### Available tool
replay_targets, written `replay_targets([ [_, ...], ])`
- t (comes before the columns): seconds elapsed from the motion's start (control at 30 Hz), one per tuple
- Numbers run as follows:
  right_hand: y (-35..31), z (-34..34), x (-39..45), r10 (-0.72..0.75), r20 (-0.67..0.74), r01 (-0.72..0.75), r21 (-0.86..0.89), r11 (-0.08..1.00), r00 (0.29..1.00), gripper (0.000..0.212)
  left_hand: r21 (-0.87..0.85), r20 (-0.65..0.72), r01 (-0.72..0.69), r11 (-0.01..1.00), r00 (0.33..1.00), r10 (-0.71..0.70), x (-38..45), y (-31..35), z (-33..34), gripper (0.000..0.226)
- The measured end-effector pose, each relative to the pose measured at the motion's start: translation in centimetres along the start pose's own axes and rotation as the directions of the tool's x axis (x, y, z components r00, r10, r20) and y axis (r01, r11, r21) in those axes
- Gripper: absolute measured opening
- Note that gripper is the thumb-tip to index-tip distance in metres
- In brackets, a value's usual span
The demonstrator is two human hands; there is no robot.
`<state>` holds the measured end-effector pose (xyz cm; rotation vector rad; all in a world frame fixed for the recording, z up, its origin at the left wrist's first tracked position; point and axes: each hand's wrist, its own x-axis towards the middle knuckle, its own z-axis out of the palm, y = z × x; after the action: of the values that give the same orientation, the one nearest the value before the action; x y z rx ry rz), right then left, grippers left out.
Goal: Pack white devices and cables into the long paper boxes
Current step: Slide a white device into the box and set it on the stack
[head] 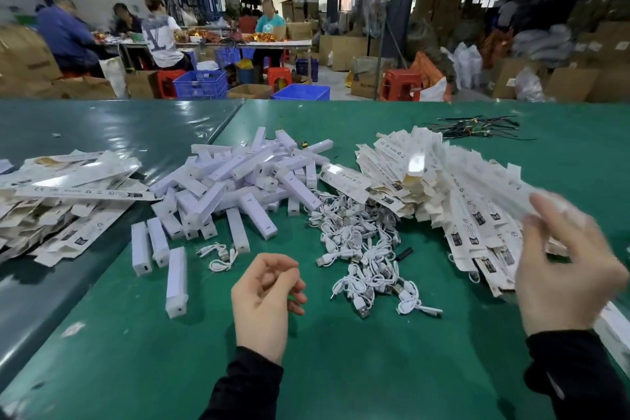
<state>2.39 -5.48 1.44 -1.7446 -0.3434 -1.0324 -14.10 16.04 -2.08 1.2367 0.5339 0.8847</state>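
Head view: right hand (pixel 562 269) pinches a motion-blurred paper box (pixel 504 196); left hand (pixel 267 297) loosely curled, empty.

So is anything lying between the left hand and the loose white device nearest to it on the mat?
Nothing visible. The left hand hovers, fingers loosely curled and empty, just right of the nearest white device; only bare green mat lies between. A single coiled cable sits farther back, outside that path.
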Motion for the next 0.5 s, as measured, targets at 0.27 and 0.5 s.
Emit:
replay_targets([
  [0.27,-5.1,0.3,-4.8,0.461,0.711,-0.84,0.367,0.4,0.53,0.038,-0.336,0.424,0.379,0.862,0.878,-0.221,-0.4,0.8,0.6,0.074],
  [0.5,-7.2,1.4,-8.3,0.408,0.912,-0.999,0.047,0.028,0.054,0.041,-0.534,0.48,0.351,0.769,0.875,-0.065,-0.3,1.3,0.1,0.096],
])
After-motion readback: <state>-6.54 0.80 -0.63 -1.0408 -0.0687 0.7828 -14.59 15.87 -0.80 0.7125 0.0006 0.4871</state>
